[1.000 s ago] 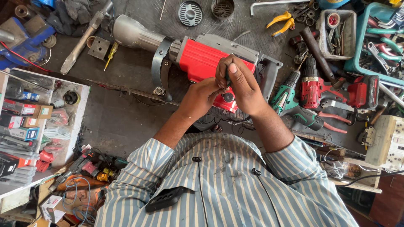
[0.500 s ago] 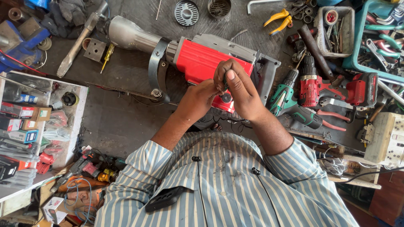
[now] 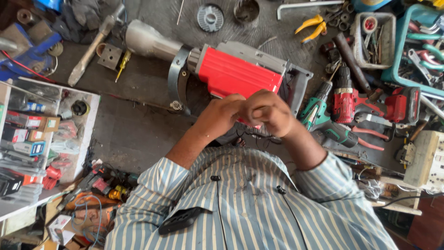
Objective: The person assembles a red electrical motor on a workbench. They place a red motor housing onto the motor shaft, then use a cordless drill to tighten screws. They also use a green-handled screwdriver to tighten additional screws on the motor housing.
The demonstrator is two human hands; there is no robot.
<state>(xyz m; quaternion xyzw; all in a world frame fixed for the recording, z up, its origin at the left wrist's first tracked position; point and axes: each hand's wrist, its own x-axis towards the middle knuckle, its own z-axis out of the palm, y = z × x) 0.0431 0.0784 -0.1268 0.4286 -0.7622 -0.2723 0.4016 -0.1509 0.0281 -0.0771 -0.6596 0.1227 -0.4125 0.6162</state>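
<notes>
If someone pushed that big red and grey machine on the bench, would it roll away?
Probably not. The red and grey demolition hammer lies on its side with a boxy body and a metal handle ring, so it likely stays put. It looks heavy; pushing would probably just slide it.

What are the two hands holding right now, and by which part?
Cannot be told: left hand and right hand are closed together above the red demolition hammer, hiding anything between them.

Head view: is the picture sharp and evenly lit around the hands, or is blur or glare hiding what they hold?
Head view: soft, even daylight, no strong glare; the red demolition hammer is sharp; the left hand and right hand are slightly blurred and closed together, hiding whatever is between them; wide-lens bending at the edges.
</notes>
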